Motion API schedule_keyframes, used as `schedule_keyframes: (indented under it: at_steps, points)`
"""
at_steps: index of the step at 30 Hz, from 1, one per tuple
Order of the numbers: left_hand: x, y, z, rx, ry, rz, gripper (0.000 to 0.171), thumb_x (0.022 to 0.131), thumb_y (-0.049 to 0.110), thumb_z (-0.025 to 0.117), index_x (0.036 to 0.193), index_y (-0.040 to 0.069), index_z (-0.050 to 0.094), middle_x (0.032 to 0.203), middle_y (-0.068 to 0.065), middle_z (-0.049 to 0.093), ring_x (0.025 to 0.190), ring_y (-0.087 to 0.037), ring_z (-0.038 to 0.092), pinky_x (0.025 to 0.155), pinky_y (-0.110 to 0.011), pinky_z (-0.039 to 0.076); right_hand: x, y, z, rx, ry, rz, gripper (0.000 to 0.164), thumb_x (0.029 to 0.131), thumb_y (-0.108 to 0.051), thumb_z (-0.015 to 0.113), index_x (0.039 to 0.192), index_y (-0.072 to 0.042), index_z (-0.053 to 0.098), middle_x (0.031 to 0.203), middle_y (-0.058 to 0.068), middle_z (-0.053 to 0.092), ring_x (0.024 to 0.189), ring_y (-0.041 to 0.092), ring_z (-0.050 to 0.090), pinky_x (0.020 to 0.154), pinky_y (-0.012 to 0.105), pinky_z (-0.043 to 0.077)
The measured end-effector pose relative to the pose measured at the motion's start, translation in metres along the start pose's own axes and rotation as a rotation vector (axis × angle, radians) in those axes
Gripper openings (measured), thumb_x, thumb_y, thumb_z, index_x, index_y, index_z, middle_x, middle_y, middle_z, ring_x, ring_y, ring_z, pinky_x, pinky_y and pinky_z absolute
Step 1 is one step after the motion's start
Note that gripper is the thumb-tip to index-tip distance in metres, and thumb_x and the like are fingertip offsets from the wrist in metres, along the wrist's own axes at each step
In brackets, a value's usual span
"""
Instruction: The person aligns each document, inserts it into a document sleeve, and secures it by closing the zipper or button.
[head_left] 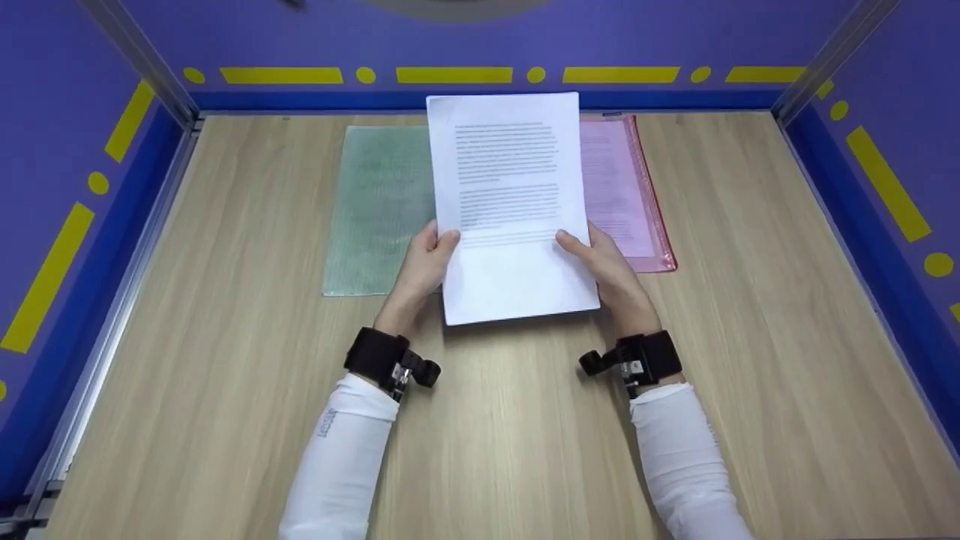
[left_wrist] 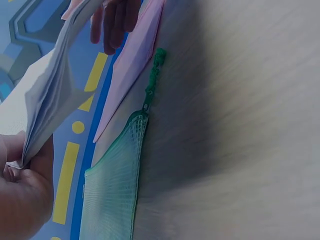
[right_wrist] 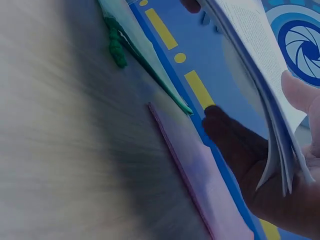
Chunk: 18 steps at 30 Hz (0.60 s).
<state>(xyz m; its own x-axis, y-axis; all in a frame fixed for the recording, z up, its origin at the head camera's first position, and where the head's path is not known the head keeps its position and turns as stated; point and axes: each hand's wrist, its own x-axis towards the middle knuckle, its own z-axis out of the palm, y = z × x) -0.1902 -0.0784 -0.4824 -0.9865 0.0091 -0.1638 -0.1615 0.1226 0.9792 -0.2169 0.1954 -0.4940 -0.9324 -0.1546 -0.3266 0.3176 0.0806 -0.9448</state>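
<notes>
A stack of printed paper sheets (head_left: 517,202) is held up above the table between both hands. My left hand (head_left: 426,262) grips its left edge, thumb on the printed face. On the opposite edge my right hand (head_left: 609,266) holds the stack, its thumb on top and its fingers behind. The right wrist view shows the sheets (right_wrist: 272,110) fanning apart slightly at the edge near the palm. Beneath the stack lie a green mesh zip pouch (head_left: 375,210) on the left and a pink zip pouch (head_left: 626,195) on the right, both partly hidden by the paper.
A wood-grain table (head_left: 225,337) carries everything. Blue-purple panels with yellow dashes (head_left: 454,75) enclose it at the back and both sides. The green pouch's zipper pull (left_wrist: 156,70) sticks out toward the pink pouch. A sheet with print shows through the pink pouch.
</notes>
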Motion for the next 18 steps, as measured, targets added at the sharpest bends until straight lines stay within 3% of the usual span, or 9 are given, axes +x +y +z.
schedule_keyframes:
  at_steps: [5,10,18]
  points:
    - [0.0005,-0.0026,0.0001,-0.006,0.012,-0.010,0.039,0.106,0.023,0.044,0.143,0.013,0.050,0.123,-0.009,0.068,0.091,-0.015,0.061,0.076,-0.024,0.049,-0.0020,0.0041,0.0029,0.122,0.012,0.003,0.044,0.096,-0.019,0.065,0.134,-0.002,0.052,0.090,-0.002,0.072,0.079,0.013,0.071,0.070,0.030,0.060]
    - [0.0005,-0.0033,-0.0007,-0.023,0.002,-0.010,0.038,0.105,0.020,0.047,0.142,0.011,0.051,0.120,-0.012,0.070,0.092,-0.015,0.065,0.074,-0.023,0.051,-0.0033,0.0033,0.0055,0.107,0.064,-0.030,0.040,0.097,-0.015,0.062,0.134,0.000,0.054,0.087,-0.004,0.072,0.076,0.012,0.070,0.068,0.029,0.060]
    - [-0.0035,-0.0041,-0.0039,-0.040,-0.099,-0.034,0.038,0.102,0.011,0.052,0.139,0.003,0.050,0.118,-0.024,0.070,0.092,-0.020,0.071,0.071,-0.025,0.057,-0.0014,0.0015,0.0044,0.138,0.135,-0.070,0.042,0.098,-0.013,0.061,0.136,0.002,0.053,0.091,-0.005,0.072,0.079,0.011,0.070,0.070,0.026,0.059]
